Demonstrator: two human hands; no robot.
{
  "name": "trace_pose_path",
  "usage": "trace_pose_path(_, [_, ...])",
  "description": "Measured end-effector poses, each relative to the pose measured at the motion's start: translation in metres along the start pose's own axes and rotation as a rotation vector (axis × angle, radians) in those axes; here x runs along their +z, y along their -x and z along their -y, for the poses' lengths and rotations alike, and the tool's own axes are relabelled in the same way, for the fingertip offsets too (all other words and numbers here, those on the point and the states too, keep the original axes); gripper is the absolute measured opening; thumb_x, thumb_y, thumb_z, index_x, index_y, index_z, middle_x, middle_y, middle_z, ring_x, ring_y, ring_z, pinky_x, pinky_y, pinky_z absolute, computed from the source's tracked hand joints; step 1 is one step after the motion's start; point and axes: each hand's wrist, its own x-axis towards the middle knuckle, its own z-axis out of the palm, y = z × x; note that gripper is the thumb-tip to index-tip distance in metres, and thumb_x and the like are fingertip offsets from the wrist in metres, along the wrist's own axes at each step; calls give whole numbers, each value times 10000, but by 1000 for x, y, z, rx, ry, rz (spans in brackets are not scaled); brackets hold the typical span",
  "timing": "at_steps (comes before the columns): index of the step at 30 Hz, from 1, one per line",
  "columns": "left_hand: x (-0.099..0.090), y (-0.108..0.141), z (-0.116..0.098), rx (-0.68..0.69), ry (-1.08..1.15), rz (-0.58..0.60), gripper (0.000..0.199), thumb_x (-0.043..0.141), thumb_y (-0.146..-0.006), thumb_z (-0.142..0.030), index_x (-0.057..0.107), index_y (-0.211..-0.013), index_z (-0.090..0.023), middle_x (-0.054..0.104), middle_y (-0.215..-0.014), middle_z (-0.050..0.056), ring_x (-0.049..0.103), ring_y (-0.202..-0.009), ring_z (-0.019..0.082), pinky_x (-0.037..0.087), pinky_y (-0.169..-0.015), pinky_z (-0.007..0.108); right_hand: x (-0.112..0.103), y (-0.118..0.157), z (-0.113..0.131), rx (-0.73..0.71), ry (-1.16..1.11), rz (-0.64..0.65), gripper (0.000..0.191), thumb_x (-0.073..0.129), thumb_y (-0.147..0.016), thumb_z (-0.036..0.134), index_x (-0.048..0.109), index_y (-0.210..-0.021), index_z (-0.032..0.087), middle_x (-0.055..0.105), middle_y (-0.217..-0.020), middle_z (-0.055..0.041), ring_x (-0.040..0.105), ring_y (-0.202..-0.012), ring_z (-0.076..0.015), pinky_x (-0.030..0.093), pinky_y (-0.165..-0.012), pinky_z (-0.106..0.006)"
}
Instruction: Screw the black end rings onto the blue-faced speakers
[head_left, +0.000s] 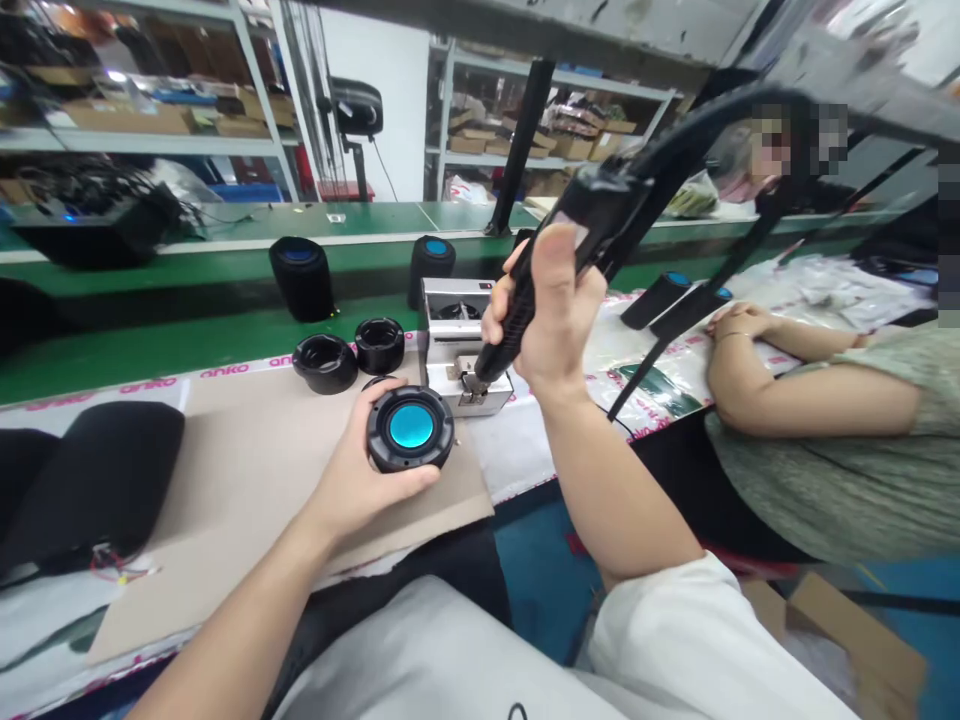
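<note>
My left hand point(356, 465) is wrapped round a black round speaker part point(411, 427) with a blue centre, over the cardboard sheet point(262, 470). My right hand point(559, 310) grips a black power screwdriver point(529, 290), tilted with its tip down at the front of a silver screw feeder point(457, 320). Just behind the left hand, two black rings point(325, 362) stand side by side on the bench. A black cylindrical speaker point(301, 278) is upright on the green surface, and another point(433, 268) stands behind the feeder.
Black fabric-covered pieces point(135, 470) with wires lie at the left. A black metal post point(525, 140) rises behind the feeder. At the right, another person's forearms point(810, 370) rest on the bench near two dark cylinders point(657, 300). Shelves with boxes stand behind.
</note>
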Motion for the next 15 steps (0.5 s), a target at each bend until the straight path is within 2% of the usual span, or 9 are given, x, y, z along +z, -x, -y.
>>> trace_pose_path(3, [-1,0,-1,5,-23,5,966,970,-695,-510,458,-1478,-268,590,-1539,160,636,-1404,378,530,-1173,521,-6,0,-25,-15,-22,24,556,708,-916,787,602,-863,244,548,-574,51,486,-404,-120,350,-390,-255])
trace_pose_path(6, [-1,0,-1,20,-32,10,950,965,-707,-515,463,-1475,-268,613,-1513,155,658,-1377,368,555,-1145,505,-7,0,-33,6,-39,33,553,697,-932,781,602,-841,244,553,-564,49,478,-385,-120,329,-364,-247])
trace_pose_path(12, [0,-2,-2,36,-25,4,949,967,-696,-527,469,-1459,-261,625,-1494,157,665,-1363,371,560,-1142,511,-10,1,-32,85,-28,49,633,693,-883,849,562,-770,240,533,-540,38,480,-372,-130,339,-341,-265])
trace_pose_path(15, [0,-2,-2,23,-6,2,957,978,-683,-511,469,-1452,-255,589,-1538,169,631,-1409,385,529,-1178,527,-10,0,-14,114,-42,47,650,694,-853,871,574,-775,236,537,-548,32,464,-365,-124,332,-318,-270])
